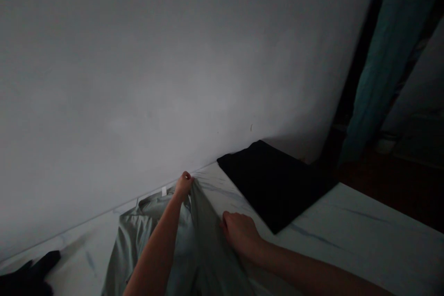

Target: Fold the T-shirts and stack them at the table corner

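Pale wall (138, 78) above a marbled white table (367, 222), dimly lit; clock positions refer to the centre of the view. Shirt (201, 240): between 6 and 7 o'clock on the table, its collar end toward the wall, grey-green, faintly glossy, creased into soft folds, with a white tag (164, 191) at the collar. Left hand (184, 184): pinches the shirt's upper edge just beside the wall. Right hand (241, 233): curled closed at the shirt's right edge, near 5 o'clock, and appears to grip it (the fingertips are partly hidden).

Handling, as judged from drape and sheen: the fabric is probably light, thin and limp, perhaps a little slippery, and not fragile; it likely bunches when pushed and answers better to a light pull. Two separate holds, at the shoulder and along the side edge, suit it best; a single central grasp would likely gather creases. Black cloth (277, 185): a flat panel, near 4 o'clock. Dark item (31, 275): at 8 o'clock, too dim to identify.
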Available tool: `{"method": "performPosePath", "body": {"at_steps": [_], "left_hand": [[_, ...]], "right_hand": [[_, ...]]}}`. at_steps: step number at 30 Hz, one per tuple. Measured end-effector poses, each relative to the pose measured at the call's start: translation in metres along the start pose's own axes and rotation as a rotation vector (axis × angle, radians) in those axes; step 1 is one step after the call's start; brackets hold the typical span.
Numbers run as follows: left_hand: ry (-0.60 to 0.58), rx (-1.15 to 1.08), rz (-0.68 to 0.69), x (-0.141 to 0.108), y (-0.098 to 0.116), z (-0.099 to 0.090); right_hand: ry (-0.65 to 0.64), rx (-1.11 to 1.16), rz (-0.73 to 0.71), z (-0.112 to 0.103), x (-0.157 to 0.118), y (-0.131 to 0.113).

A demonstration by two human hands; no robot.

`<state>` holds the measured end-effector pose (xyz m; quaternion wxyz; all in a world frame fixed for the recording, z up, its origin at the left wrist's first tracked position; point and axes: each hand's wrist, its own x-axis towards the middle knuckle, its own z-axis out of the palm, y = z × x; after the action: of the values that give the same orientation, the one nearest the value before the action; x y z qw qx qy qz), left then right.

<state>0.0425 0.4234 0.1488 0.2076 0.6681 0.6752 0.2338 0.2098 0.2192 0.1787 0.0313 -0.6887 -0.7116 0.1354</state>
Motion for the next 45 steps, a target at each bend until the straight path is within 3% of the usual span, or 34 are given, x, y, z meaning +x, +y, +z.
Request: {"method": "performPosePath", "body": {"at_steps": [8,14,17,22,27,33,36,40,45], "left_hand": [[-0.004,-0.087,0.059,-0.012,0.000,0.009],[-0.015,-0.122,0.101,-0.016,0.005,0.004],[0.006,-0.084,0.086,-0.021,0.011,-0.001],[0.074,0.028,0.036,-0.050,0.012,-0.023],[0.037,0.334,0.122,-0.110,-0.025,-0.058],[-0.139,0.481,0.040,-0.179,-0.078,-0.099],[-0.235,0.445,-0.049,-0.191,-0.090,-0.110],[-0.285,0.250,-0.075,-0.189,-0.097,-0.107],[-0.175,0.039,0.041,-0.190,-0.104,-0.093]], "right_hand": [[-0.012,-0.073,-0.001,-0.003,-0.001,-0.007],[0.073,-0.028,-0.103,0.001,-0.003,-0.009],[0.127,-0.030,-0.188,-0.003,0.020,-0.014],[0.199,0.009,-0.275,-0.023,0.097,-0.025],[0.079,0.054,-0.462,-0.035,0.166,-0.034],[-0.149,0.054,-0.547,-0.030,0.202,-0.038],[-0.217,0.052,-0.552,-0.029,0.209,-0.038],[-0.274,0.075,-0.563,-0.029,0.213,-0.038],[-0.276,0.153,-0.568,-0.028,0.214,-0.035]]}}
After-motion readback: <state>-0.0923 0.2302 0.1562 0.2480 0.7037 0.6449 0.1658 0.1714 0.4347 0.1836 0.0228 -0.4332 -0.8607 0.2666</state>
